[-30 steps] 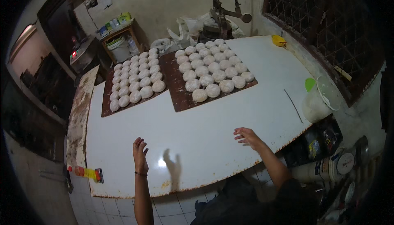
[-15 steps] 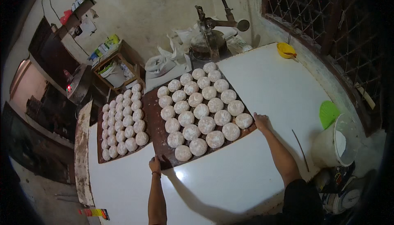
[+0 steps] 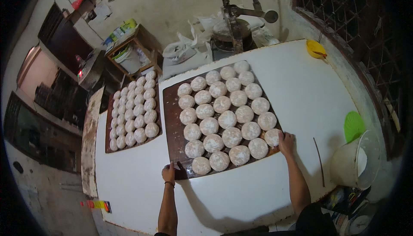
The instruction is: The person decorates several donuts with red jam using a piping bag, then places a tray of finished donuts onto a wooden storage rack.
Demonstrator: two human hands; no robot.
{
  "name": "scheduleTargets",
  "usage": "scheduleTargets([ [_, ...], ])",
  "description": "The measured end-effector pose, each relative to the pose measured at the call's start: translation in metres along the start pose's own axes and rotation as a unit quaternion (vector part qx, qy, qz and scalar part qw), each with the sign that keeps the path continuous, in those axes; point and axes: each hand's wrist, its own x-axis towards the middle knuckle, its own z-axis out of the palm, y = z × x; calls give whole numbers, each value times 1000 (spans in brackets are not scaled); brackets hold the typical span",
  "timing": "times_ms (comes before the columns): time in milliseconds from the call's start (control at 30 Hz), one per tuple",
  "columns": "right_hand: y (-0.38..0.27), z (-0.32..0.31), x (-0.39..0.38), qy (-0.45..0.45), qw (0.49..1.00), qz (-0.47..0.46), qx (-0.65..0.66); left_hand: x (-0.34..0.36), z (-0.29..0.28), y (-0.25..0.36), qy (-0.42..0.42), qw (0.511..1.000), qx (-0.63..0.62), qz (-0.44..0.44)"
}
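Observation:
A dark brown board (image 3: 172,115) lies on the white table, carrying rows of round, flattened dough balls (image 3: 227,119) dusted with white flour. My left hand (image 3: 169,172) grips the board's near left corner, its fingers closed on the edge. At the near right corner, my right hand (image 3: 287,143) is closed on the board, close beside the corner dough ball. The parts of the fingers under the board are hidden. To the left, a second board (image 3: 112,148) bears smaller-looking dough balls (image 3: 134,111) in close rows.
A white bucket (image 3: 344,167) with white contents, a green ribbed plastic piece (image 3: 354,126) and a thin dark stick (image 3: 319,160) are at the right. A yellow bowl (image 3: 315,48) sits at the far right corner. Behind the table stand a metal lever machine (image 3: 232,31) and white sacks (image 3: 178,52).
The board has come nearer to me with both hands holding it, and a strip of white table now shows beyond its far edge. The whole view has also shifted slightly.

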Motion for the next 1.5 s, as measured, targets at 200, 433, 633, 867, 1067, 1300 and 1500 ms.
scheduleTargets([
  [200,12,5,14,-41,999,10,18,-8,-17,-15,-70,994,-75,-34],
  [433,-20,43,34,213,959,-144,-121,6,-58,-46,-45,991,-100,-76],
  [633,-259,120,-31,52,936,-287,199,129,-147,-139,27,990,-138,-16],
  [867,-474,292,-84,-297,863,-33,408,338,-261,-228,145,988,-49,26],
  [1067,-527,431,-2,-169,940,39,294,512,-281,-269,169,985,34,-11],
  [1300,-596,434,-31,-209,957,61,190,571,-259,-265,88,985,144,-37],
  [1500,-597,438,-26,-237,955,61,171,569,-267,-264,130,979,148,-54],
])
